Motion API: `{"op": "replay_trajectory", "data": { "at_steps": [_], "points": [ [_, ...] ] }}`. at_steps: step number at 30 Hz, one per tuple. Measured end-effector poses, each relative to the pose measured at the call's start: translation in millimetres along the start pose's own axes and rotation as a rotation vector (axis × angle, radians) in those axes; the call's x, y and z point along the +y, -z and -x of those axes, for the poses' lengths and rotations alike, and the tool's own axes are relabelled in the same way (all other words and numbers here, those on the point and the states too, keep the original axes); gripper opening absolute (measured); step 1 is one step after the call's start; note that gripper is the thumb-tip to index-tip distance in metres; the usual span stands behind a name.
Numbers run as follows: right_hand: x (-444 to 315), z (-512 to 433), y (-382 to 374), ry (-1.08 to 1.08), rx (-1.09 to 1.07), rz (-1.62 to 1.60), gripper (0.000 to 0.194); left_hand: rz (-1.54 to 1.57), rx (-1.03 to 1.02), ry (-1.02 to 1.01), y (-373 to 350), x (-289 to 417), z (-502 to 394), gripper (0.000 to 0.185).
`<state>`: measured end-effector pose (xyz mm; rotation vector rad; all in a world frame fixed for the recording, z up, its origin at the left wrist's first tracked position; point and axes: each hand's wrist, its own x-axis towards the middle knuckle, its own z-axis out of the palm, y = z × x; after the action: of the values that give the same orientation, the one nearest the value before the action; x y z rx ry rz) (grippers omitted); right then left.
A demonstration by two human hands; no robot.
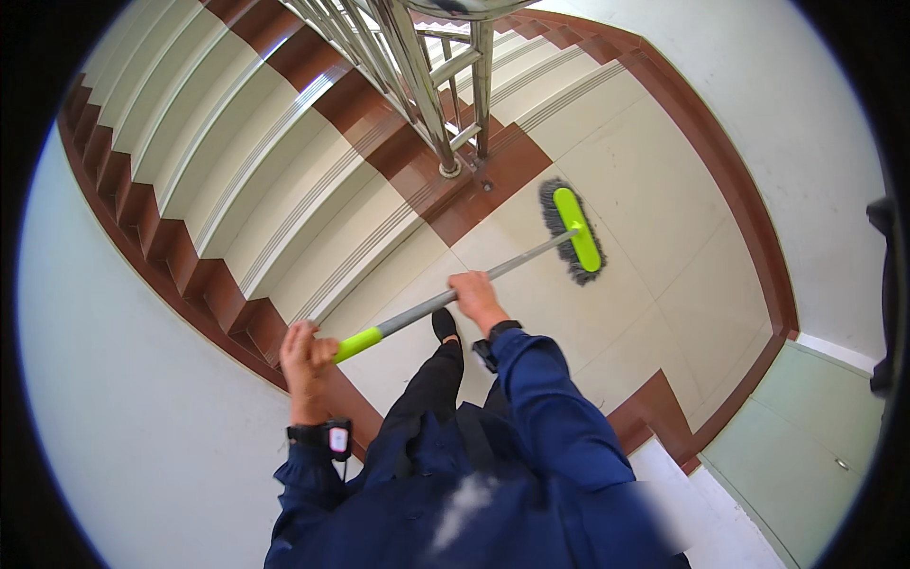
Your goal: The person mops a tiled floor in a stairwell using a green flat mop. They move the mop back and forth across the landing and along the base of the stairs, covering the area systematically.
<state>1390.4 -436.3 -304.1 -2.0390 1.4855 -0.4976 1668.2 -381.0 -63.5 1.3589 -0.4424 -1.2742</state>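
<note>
A dust mop with a grey pole [419, 311] slants across the view in front of my body. My left hand [306, 352] is wrapped around the end of its bright green grip [359, 344]. Farther along, my right hand [476, 295] grasps the grey pole near its middle. At the far end, the green mop head [577, 229] with its grey fringed pad [552, 213] rests on the cream tiled landing [640, 185]. Both wrists wear dark straps with small devices.
A flight of cream stairs [284, 213] with brown edging lies to the left. The steel railing post [426, 92] stands at the landing's edge, with more steps [547, 85] behind it. Brown skirting [753, 235] borders the white wall; a pale green panel [810, 412] is at lower right.
</note>
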Motion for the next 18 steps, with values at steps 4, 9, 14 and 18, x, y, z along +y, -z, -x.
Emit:
{"op": "replay_trajectory", "data": {
  "at_steps": [4,9,14,18],
  "points": [
    [73,20,33,-0.122,0.051,0.132,0.013,0.036,-0.216,0.068,-56,-62,-13,0.016],
    [110,40,60,-0.276,0.183,0.206,0.015,0.027,-0.298,0.121,-107,-108,-21,0.016],
    [97,37,44,-0.286,0.135,0.275,0.016,-0.025,-0.177,0.167,-89,-93,-2,0.014],
    [27,20,-12,-0.160,0.090,0.246,0.010,-0.104,0.085,0.162,-14,-38,17,0.013]
  ]
}}
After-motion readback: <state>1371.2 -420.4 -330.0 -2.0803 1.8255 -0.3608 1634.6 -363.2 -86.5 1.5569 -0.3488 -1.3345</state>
